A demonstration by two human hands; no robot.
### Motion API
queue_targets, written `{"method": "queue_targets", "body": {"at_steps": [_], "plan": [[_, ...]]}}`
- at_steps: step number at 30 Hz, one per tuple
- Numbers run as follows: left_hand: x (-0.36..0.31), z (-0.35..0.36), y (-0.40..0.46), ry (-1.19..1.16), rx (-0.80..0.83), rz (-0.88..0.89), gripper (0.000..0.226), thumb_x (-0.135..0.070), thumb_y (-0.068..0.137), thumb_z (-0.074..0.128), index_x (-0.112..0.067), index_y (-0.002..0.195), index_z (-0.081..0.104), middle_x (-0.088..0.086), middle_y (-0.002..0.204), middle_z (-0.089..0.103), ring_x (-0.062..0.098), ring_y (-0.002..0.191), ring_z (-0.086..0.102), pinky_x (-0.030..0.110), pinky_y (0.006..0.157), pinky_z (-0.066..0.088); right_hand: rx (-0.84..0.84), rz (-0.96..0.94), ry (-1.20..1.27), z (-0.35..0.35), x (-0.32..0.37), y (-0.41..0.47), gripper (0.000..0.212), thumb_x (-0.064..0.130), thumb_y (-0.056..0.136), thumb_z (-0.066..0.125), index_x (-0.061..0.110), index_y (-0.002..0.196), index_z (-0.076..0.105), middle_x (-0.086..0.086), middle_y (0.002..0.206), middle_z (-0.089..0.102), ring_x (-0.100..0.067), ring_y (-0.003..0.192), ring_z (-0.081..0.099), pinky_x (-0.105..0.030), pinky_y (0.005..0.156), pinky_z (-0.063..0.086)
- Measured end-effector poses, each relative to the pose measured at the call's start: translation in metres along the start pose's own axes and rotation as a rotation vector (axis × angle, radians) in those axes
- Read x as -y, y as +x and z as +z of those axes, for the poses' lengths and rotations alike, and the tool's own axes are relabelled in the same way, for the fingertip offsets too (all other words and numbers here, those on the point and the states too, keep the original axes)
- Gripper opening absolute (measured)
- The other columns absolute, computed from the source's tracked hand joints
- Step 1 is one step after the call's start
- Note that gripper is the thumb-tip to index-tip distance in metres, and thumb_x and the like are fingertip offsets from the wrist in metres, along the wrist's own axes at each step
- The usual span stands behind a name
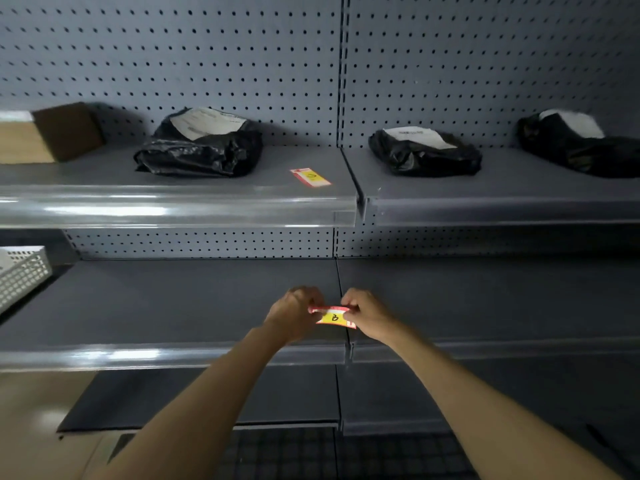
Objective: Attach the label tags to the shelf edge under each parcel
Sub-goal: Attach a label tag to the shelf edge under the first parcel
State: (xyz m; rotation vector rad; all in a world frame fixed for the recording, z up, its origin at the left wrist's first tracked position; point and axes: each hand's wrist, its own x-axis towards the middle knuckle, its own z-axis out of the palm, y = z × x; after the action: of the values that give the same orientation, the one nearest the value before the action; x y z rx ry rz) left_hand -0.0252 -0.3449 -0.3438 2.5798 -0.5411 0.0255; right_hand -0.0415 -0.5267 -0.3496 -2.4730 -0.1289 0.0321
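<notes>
Grey pegboard back wall [242, 64]; dim light, glare seen on left shelf edges; dark tiled floor [311, 455] below.

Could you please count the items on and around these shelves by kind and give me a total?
Black bagged parcels: 3
Cardboard boxes: 1
Label tags: 2, one lying on the upper shelf, one marked B held between the left hand and right hand
White baskets: 1
Total: 7
</notes>
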Motion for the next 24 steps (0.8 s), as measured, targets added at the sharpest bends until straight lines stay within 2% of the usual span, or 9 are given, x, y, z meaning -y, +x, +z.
{"method": "queue_targets", "body": {"at_steps": [2, 5, 9, 11, 14, 16, 19, 22, 24], "plan": [[-0.010, -0.023, -0.016, -0.019, -0.037, 0.000, 0.010, -0.019, 0.089, 0.065, -0.014, 0.095, 0.070, 0.006, 0.100, 0.069, 0.024, 0.090, 0.065, 0.038, 0.080, 0.057, -0.004, -0.042, -0.008, -0.009, 0.019, -0.018, 0.011, 0.005, 0.088, 0.059, 0.009, 0.094, 0.067, -0.008, 0.092, 0.065, -0.023, 0.085, 0.062, -0.036, 0.073, 0.047], [-0.025, -0.069, -0.047, -0.044, 0.007, -0.019, 0.009, -0.023, 0.087, 0.065, -0.019, 0.090, 0.072, 0.003, 0.095, 0.067, 0.022, 0.085, 0.064, 0.031, 0.076, 0.053, -0.009, -0.096, -0.001, -0.031, 0.057, -0.052, 0.007, 0.010, 0.091, 0.060, 0.010, 0.090, 0.067, -0.003, 0.089, 0.061, -0.018, 0.080, 0.058, -0.027, 0.068, 0.040], [-0.041, -0.139, -0.087, -0.098, 0.035, -0.030, 0.006, -0.026, 0.084, 0.070, -0.021, 0.083, 0.073, -0.007, 0.081, 0.063, 0.009, 0.073, 0.055, 0.022, 0.067, 0.042, 0.037, -0.128, 0.040, -0.067, 0.124, -0.088, 0.010, 0.009, 0.091, 0.061, 0.006, 0.094, 0.070, -0.005, 0.088, 0.068, -0.014, 0.077, 0.061, -0.025, 0.069, 0.046], [-0.047, -0.176, -0.098, -0.093, 0.048, -0.068, 0.006, -0.029, 0.083, 0.072, -0.024, 0.082, 0.074, -0.013, 0.078, 0.060, 0.006, 0.072, 0.053, 0.021, 0.067, 0.041, 0.033, -0.143, 0.049, -0.086, 0.161, -0.094, 0.011, 0.008, 0.091, 0.062, 0.005, 0.097, 0.071, -0.004, 0.089, 0.068, -0.012, 0.076, 0.061, -0.025, 0.068, 0.048], [-0.053, -0.235, -0.104, -0.122, 0.020, -0.132, 0.009, -0.032, 0.080, 0.074, -0.026, 0.073, 0.071, -0.015, 0.070, 0.057, 0.004, 0.069, 0.053, 0.023, 0.065, 0.041, 0.024, -0.176, 0.063, -0.115, 0.212, -0.092, 0.011, 0.007, 0.091, 0.060, 0.006, 0.095, 0.071, 0.001, 0.082, 0.063, -0.001, 0.059, 0.052, -0.013, 0.054, 0.038], [-0.057, -0.271, -0.104, -0.163, -0.026, -0.131, 0.012, -0.031, 0.078, 0.075, -0.026, 0.069, 0.068, -0.015, 0.069, 0.059, 0.002, 0.067, 0.055, 0.025, 0.065, 0.045, 0.004, -0.193, 0.087, -0.133, 0.243, -0.087, 0.011, 0.006, 0.091, 0.060, 0.006, 0.092, 0.071, -0.002, 0.082, 0.064, -0.002, 0.055, 0.052, -0.017, 0.053, 0.043], [-0.055, -0.311, -0.106, -0.136, -0.109, -0.114, 0.005, -0.029, 0.079, 0.074, -0.025, 0.081, 0.072, -0.013, 0.078, 0.064, 0.007, 0.076, 0.060, 0.028, 0.069, 0.049, -0.023, -0.208, 0.078, -0.156, 0.279, -0.074, 0.010, 0.006, 0.092, 0.060, 0.006, 0.091, 0.071, -0.003, 0.084, 0.064, -0.003, 0.057, 0.052, -0.027, 0.059, 0.046], [-0.039, -0.329, -0.112, 0.048, -0.156, -0.130, 0.021, -0.018, 0.086, 0.065, -0.018, 0.106, 0.070, 0.001, 0.107, 0.067, 0.020, 0.105, 0.058, 0.034, 0.086, 0.050, -0.087, -0.220, 0.053, -0.167, 0.299, -0.059, 0.013, 0.006, 0.092, 0.059, 0.005, 0.092, 0.071, -0.001, 0.084, 0.062, -0.002, 0.063, 0.051, -0.022, 0.062, 0.039], [-0.024, -0.329, -0.116, 0.166, -0.160, -0.129, 0.027, -0.012, 0.089, 0.059, -0.013, 0.114, 0.068, 0.006, 0.120, 0.064, 0.025, 0.117, 0.053, 0.038, 0.093, 0.049, -0.138, -0.222, 0.028, -0.165, 0.307, -0.051, 0.013, 0.007, 0.092, 0.059, 0.006, 0.094, 0.072, -0.003, 0.087, 0.064, -0.009, 0.072, 0.055, -0.022, 0.065, 0.041]]}}
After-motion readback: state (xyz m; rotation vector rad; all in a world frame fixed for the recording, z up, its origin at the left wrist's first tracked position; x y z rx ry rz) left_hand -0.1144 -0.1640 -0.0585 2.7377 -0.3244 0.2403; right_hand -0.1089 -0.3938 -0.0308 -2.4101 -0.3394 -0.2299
